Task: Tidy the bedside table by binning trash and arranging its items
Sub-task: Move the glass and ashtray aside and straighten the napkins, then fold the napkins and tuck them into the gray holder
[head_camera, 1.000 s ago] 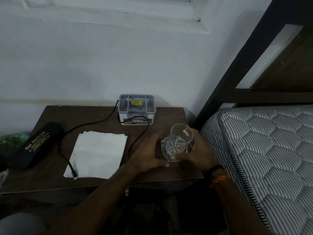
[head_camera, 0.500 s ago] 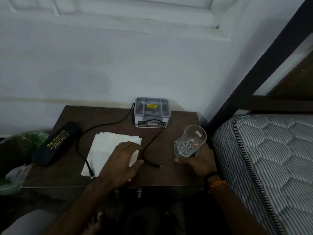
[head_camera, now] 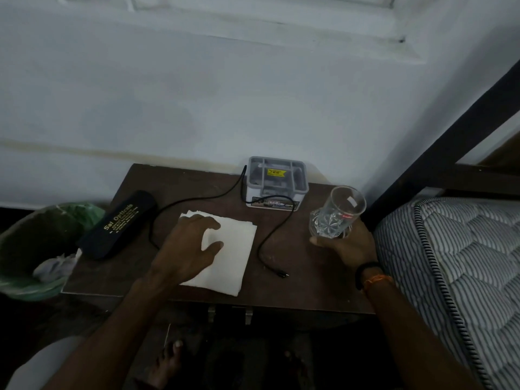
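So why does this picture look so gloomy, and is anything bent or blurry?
Head view: dim, bluish light, with the floor under the table nearly black. The wide lens bows the bed frame. The glass and the case lettering stay fairly sharp.

Left hand [head_camera: 189,243] flat, right hand [head_camera: 346,243] gripping

A single head-worn wide-angle camera looks forward and steeply down from above the bedside surface [head_camera: 295,266], close enough that both forearms enter from the bottom edge (bare feet show below). The wall fills the upper frame, a mattress [head_camera: 455,266] the right edge, a bin [head_camera: 25,280] the left.
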Demonstrator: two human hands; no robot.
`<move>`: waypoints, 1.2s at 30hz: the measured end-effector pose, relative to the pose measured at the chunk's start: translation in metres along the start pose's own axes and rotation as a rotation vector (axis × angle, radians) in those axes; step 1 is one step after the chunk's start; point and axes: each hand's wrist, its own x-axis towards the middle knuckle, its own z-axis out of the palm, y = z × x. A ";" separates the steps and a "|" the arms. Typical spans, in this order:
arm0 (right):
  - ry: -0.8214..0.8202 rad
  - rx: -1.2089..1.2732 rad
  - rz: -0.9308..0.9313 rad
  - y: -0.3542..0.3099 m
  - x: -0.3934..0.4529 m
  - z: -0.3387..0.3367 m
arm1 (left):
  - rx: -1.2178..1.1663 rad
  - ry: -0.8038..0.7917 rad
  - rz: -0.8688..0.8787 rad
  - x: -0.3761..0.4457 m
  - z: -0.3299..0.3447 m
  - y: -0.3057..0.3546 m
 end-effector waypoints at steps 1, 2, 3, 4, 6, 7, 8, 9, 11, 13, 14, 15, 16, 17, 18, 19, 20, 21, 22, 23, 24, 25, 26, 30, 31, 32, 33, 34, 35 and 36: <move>-0.010 0.011 0.005 -0.001 -0.002 -0.001 | 0.021 0.016 -0.044 -0.001 -0.004 -0.003; -0.015 0.023 0.019 0.001 -0.004 -0.004 | 0.055 0.032 -0.104 -0.002 -0.008 -0.006; -0.012 0.034 0.039 0.001 -0.008 -0.007 | 0.095 0.050 -0.174 -0.004 -0.012 -0.008; -0.006 0.027 0.067 0.002 -0.012 -0.011 | 0.132 0.059 -0.245 -0.006 -0.016 -0.010; 0.019 0.008 0.144 -0.003 -0.026 -0.022 | 0.198 0.025 -0.357 -0.009 -0.021 -0.013; 0.042 0.019 0.194 -0.007 -0.035 -0.027 | 0.233 -0.008 -0.399 -0.010 -0.022 -0.013; 0.071 0.019 0.228 -0.013 -0.047 -0.031 | 0.263 -0.040 -0.435 -0.010 -0.024 -0.015; 0.101 0.001 0.231 -0.022 -0.060 -0.033 | 0.282 -0.065 -0.466 -0.011 -0.026 -0.016; 0.129 -0.056 0.158 -0.039 -0.086 -0.032 | 0.287 -0.100 -0.500 -0.011 -0.028 -0.017; 0.080 -0.108 0.084 -0.057 -0.106 -0.020 | 0.256 -0.108 -0.514 -0.010 -0.029 -0.022; 0.043 -0.127 0.051 -0.064 -0.113 -0.012 | 0.243 -0.111 -0.521 -0.009 -0.029 -0.024; 0.013 -0.144 0.020 -0.067 -0.116 -0.002 | 0.236 -0.118 -0.526 -0.009 -0.029 -0.027; 0.000 -0.161 -0.003 -0.072 -0.118 0.006 | 0.228 -0.126 -0.523 -0.008 -0.028 -0.030; -0.006 -0.186 -0.030 -0.075 -0.118 0.013 | 0.221 -0.128 -0.515 -0.008 -0.027 -0.032; -0.015 -0.202 -0.065 -0.080 -0.116 0.021 | 0.214 -0.124 -0.505 -0.008 -0.027 -0.035; -0.035 -0.214 -0.101 -0.083 -0.113 0.029 | 0.204 -0.118 -0.494 -0.008 -0.029 -0.037; -0.062 -0.228 -0.139 -0.086 -0.111 0.037 | 0.200 -0.110 -0.474 -0.009 -0.031 -0.038; -0.097 -0.251 -0.174 -0.089 -0.108 0.045 | 0.202 -0.105 -0.455 -0.008 -0.033 -0.038; -0.132 -0.276 -0.200 -0.091 -0.106 0.053 | 0.203 -0.099 -0.437 -0.008 -0.036 -0.038; -0.164 -0.297 -0.218 -0.093 -0.103 0.062 | 0.202 -0.095 -0.428 -0.007 -0.037 -0.039; -0.190 -0.311 -0.234 -0.095 -0.102 0.071 | 0.204 -0.089 -0.417 -0.006 -0.037 -0.041; -0.212 -0.319 -0.242 -0.095 -0.100 0.080 | 0.205 -0.086 -0.411 -0.005 -0.038 -0.042; -0.229 -0.314 -0.245 -0.096 -0.099 0.088 | 0.206 -0.082 -0.402 -0.005 -0.038 -0.044; -0.267 -0.277 -0.179 -0.100 -0.094 0.108 | 0.284 -0.083 -0.454 -0.009 -0.036 -0.047; -0.265 -0.278 -0.153 -0.102 -0.092 0.111 | 0.293 -0.050 -0.466 -0.009 -0.037 -0.046; -0.254 -0.279 -0.136 -0.103 -0.090 0.113 | 0.273 0.005 -0.440 -0.008 -0.037 -0.046; -0.239 -0.279 -0.121 -0.104 -0.088 0.115 | 0.215 0.041 -0.385 -0.007 -0.037 -0.045; -0.220 -0.272 -0.109 -0.105 -0.087 0.116 | 0.150 0.064 -0.305 -0.004 -0.037 -0.045; -0.203 -0.267 -0.087 -0.105 -0.086 0.117 | 0.051 0.051 -0.279 -0.002 -0.037 -0.043; -0.190 -0.271 -0.065 -0.106 -0.085 0.119 | -0.053 0.032 -0.264 0.000 -0.037 -0.041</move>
